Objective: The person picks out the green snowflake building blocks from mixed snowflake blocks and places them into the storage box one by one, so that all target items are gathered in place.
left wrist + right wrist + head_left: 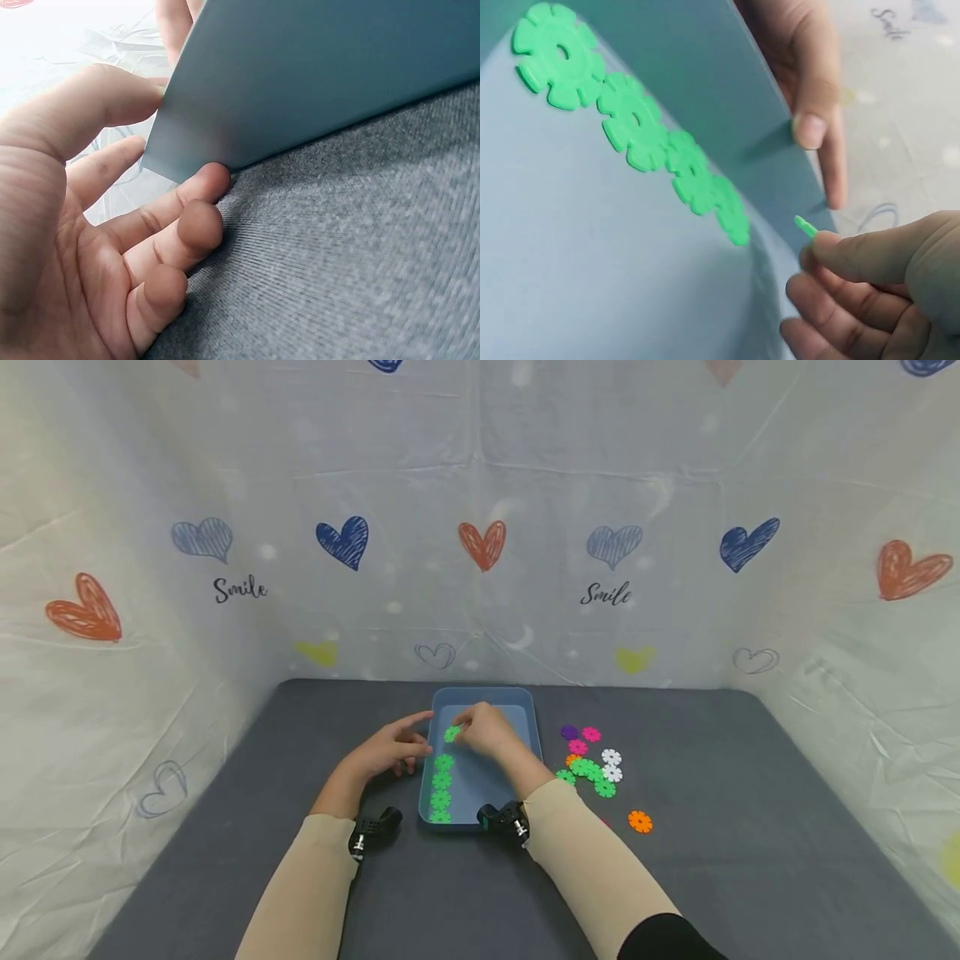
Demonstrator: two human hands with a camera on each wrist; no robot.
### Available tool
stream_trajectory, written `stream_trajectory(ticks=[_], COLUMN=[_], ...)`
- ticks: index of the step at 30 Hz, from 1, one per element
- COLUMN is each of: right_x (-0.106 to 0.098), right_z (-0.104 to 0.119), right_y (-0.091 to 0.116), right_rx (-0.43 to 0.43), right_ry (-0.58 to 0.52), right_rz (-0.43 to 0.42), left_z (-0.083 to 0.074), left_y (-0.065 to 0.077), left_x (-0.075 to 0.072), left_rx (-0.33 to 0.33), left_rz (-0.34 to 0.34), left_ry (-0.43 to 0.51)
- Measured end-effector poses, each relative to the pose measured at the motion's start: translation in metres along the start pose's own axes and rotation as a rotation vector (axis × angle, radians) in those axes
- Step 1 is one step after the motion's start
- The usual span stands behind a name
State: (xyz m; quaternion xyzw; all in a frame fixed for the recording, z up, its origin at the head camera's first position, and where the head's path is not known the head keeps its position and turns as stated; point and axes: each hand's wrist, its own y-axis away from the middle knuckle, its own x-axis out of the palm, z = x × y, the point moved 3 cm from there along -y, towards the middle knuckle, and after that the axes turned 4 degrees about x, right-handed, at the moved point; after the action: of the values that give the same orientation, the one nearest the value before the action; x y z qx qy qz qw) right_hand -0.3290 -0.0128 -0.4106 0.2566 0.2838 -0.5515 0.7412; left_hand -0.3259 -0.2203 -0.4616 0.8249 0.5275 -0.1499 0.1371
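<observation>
1. Blue and smooth, the round-cornered tray point(472, 792) has your left hand point(386, 749) touching its left rim, fingers apart, clamping nothing.
2. Four notched green discs point(442, 780) line the tray's left inner wall; the row looks part-done.
3. Your right hand point(486, 731) pinches a fifth green disc point(451, 734) over the tray, beyond the row's far end.
4. Loose petal-edged discs point(604, 788), some green, lie unplaced right of the tray.

A creased white sheet point(420, 443) hangs behind and on both sides of a dark grey tabletop point(712, 877). Orange, blue and yellow hearts point(483, 550) dot it, with "Smile" lettering point(240, 589) below two pale blue ones.
</observation>
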Motion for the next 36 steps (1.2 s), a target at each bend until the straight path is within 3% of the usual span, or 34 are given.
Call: stream_trajectory(ticks=[10,20,27,31,36], right_x=[0.021,0.018,-0.023,-0.052,-0.077], right_z=[0.0,0.0,-0.002,-0.008,-0.031], right_y=[-0.012,-0.011,0.02,0.047,0.078], right_rx=[0.02,0.008,-0.038,-0.095,-0.113], right_ry=[0.125,0.13,0.003,-0.033,-0.087], right_rz=[0.038,0.137,0.194,0.127,0.031], left_z=[0.002,0.003,0.001,0.0,0.001], left_y=[-0.001,-0.002,-0.005,-0.004,-0.002], left_x=[-0.001,-0.001,0.002,0.002,0.0], left_rx=[0.035,0.03,0.01,0.019,0.027], left_rz=[0.011,0.02,0.03,0.016,0.011], left_ry=[-0.005,0.004,0.018,-0.001,-0.01])
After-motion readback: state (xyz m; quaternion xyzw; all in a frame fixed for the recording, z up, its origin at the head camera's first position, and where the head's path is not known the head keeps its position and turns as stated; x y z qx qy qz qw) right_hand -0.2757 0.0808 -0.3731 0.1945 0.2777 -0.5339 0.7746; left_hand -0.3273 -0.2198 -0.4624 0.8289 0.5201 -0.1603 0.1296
